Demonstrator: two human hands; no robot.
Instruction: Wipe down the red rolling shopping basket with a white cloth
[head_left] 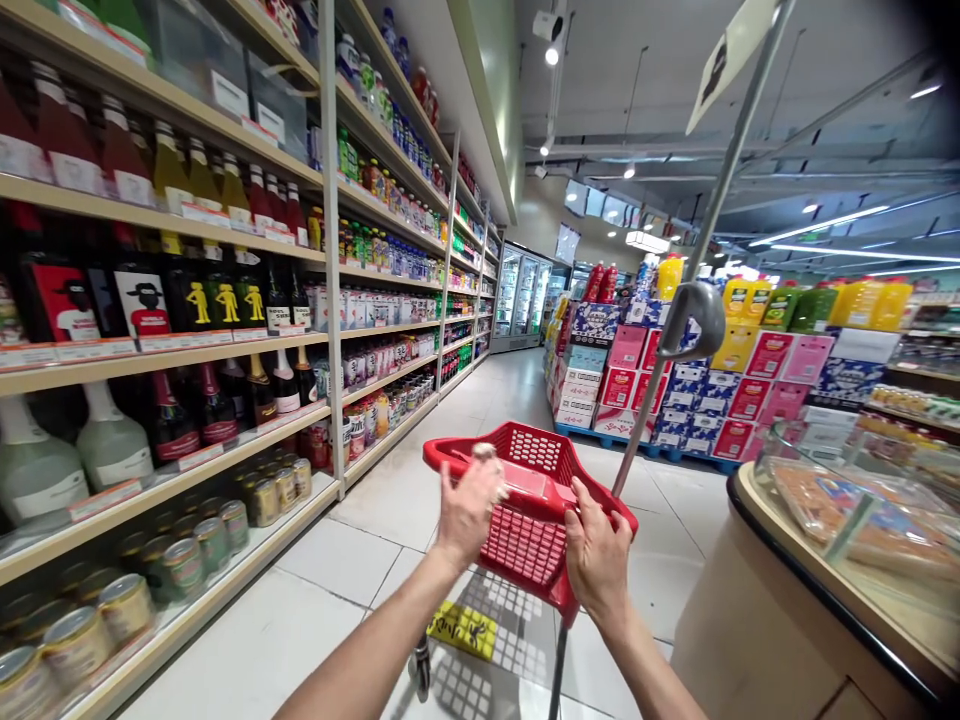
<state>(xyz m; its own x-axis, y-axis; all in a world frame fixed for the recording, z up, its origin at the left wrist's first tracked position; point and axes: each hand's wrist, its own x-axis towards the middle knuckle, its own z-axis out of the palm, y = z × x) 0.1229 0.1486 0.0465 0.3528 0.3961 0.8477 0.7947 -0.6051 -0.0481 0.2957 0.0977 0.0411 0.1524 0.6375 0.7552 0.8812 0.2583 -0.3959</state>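
Note:
A red plastic shopping cart (529,545) stands just in front of me, its basket showing a lattice of holes. My right hand (600,555) is closed on the right side of its handle, with the thumb and fingers around the red rim. Over the left part of the handle is my left hand (469,510), smeared by motion. Something pale and whitish (491,465) shows at its fingertips, too blurred to name. Whether the left fingers touch the handle I cannot tell. A yellow label (465,630) shows low beneath the basket.
Shelves of bottles and cans (225,340) run along the left. Stacked drink cartons (690,400) stand on a blue pallet ahead right. A curved counter (787,600) with packaged goods is close on the right. A slanted metal pole (637,430) rises beside the cart. Tiled floor (487,385) leads to glass-door fridges (521,290).

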